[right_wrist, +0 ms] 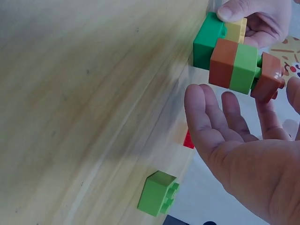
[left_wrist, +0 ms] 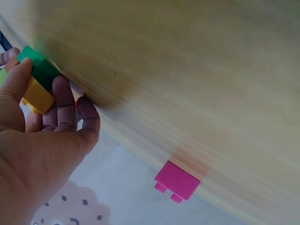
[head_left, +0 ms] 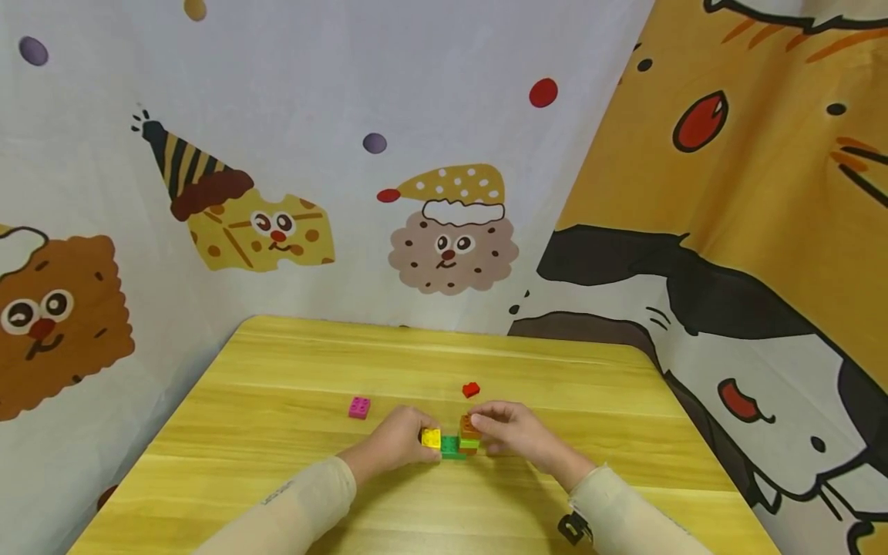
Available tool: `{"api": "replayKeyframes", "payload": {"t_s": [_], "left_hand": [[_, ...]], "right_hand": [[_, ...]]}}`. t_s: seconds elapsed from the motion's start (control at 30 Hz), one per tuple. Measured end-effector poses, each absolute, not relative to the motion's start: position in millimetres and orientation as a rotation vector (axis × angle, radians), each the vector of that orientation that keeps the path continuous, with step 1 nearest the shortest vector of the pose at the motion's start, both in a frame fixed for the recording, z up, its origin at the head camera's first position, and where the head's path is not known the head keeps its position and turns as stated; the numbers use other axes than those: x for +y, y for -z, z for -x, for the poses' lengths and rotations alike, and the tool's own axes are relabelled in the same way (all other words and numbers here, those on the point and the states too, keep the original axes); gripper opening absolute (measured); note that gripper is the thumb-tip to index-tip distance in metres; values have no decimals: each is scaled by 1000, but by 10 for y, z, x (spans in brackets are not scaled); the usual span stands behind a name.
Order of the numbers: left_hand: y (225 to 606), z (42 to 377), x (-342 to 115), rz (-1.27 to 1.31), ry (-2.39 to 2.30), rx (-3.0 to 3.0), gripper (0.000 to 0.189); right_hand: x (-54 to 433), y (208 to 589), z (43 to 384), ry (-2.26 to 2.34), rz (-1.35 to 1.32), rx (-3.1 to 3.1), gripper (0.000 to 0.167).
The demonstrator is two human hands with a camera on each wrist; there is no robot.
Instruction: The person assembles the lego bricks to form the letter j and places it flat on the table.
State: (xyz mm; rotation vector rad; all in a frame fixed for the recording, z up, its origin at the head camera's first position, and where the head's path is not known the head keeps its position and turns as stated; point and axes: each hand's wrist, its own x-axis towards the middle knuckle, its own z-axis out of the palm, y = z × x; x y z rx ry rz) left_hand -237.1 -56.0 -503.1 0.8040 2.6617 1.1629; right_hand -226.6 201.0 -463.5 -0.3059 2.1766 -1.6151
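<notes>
My left hand (head_left: 401,439) grips the near-left end of a joined toy-brick build, thumb and fingers around the yellow brick (head_left: 431,438) and the dark green brick (left_wrist: 40,68). Beside the yellow one, the dark green brick carries a stack: an orange-brown brick (right_wrist: 223,63), then a light green brick (right_wrist: 243,69). On top, another orange-brown brick (right_wrist: 268,76) sits tilted, with a gap and studs showing beneath it. My right hand (head_left: 519,438) pinches this top brick between thumb and fingertips, its other fingers spread beside the stack.
A pink brick (head_left: 358,408) lies left on the wooden table (head_left: 291,370). Behind the build is a small red brick (head_left: 471,389). The right wrist view shows a loose light green brick (right_wrist: 158,194). A cartoon-printed cloth (head_left: 444,85) hangs beyond the table.
</notes>
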Motion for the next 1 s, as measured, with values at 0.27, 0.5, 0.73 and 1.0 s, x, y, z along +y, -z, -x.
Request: {"api": "replayKeyframes", "payload": {"t_s": [0.27, 0.5, 0.73, 1.0], "left_hand": [[5027, 2367, -559, -814, -1163, 2657, 28], [5009, 2365, -555, -816, -1158, 2659, 25], [5005, 2366, -555, -820, -1155, 2663, 25], [4999, 2359, -557, -821, -1149, 2666, 27]], "right_hand": [[1962, 4637, 2254, 1641, 256, 2121, 48], [1965, 4653, 2272, 1673, 232, 2059, 47], [1972, 4658, 2285, 1679, 241, 2046, 46], [1971, 4664, 2290, 1677, 243, 2041, 45]]}}
